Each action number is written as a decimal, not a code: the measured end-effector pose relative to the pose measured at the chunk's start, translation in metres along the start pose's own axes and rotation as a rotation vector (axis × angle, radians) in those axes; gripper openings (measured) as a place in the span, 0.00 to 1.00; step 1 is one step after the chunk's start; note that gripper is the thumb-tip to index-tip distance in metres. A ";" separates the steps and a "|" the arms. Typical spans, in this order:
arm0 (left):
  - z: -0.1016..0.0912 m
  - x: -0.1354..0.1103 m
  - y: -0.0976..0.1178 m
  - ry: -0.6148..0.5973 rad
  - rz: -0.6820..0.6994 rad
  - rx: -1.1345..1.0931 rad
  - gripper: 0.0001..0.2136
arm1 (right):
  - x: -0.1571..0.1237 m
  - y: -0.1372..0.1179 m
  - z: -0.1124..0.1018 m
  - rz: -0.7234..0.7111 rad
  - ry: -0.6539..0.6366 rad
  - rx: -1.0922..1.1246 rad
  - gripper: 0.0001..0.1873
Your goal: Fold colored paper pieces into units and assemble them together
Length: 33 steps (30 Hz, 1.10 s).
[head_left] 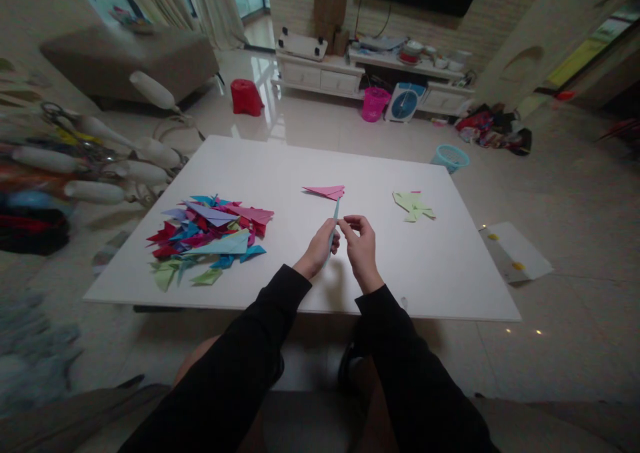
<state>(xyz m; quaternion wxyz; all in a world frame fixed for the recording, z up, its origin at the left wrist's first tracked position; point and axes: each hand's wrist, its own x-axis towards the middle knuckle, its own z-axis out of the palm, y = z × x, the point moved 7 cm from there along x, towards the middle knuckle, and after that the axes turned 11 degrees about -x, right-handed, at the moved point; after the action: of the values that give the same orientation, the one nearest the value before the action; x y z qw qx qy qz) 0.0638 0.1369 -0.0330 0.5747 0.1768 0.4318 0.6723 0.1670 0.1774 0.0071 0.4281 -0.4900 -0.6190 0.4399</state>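
Observation:
Both my hands meet above the middle of the white table point(450, 286). My left hand point(320, 247) and my right hand point(359, 239) are closed on a narrow folded light-blue paper point(335, 218) that stands nearly upright between them. Just beyond its tip lies a folded pink paper shape point(326, 191). A folded light-green paper shape point(413, 206) rests to the right. A heap of several folded papers point(210, 236) in red, blue, purple, pink and green lies on the left part of the table.
Left of the table stand white handles and scissors point(100, 153). A white sheet point(517, 251) lies on the floor at right, a light-blue basket point(450, 157) beyond the table's far corner. A red stool point(246, 97), pink bin point(375, 103) and low cabinet point(320, 76) stand further back.

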 end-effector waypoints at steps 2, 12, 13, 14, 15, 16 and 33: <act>0.003 -0.003 0.001 -0.050 0.047 0.073 0.15 | 0.002 0.004 -0.001 0.003 0.008 0.026 0.14; -0.003 -0.010 0.012 -0.175 0.123 0.301 0.11 | 0.006 0.012 0.008 0.011 -0.019 0.088 0.17; -0.005 -0.008 0.011 -0.171 0.114 0.301 0.11 | 0.007 0.013 0.009 0.014 -0.021 0.099 0.17; -0.006 -0.006 0.011 -0.167 0.108 0.300 0.11 | 0.008 0.014 0.010 0.016 -0.023 0.107 0.17; -0.007 -0.004 0.010 -0.164 0.106 0.298 0.11 | 0.010 0.016 0.011 0.017 -0.024 0.110 0.17; -0.007 -0.002 0.011 -0.164 0.105 0.296 0.11 | 0.011 0.017 0.011 0.017 -0.024 0.112 0.16; 0.005 -0.001 0.017 -0.214 0.067 0.230 0.11 | 0.016 0.031 0.010 0.085 -0.062 0.171 0.21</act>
<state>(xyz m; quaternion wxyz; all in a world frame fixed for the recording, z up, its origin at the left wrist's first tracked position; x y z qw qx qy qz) 0.0575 0.1384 -0.0165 0.5706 0.3263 0.4360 0.6147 0.1624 0.1958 -0.0233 0.4300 -0.4636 -0.5708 0.5239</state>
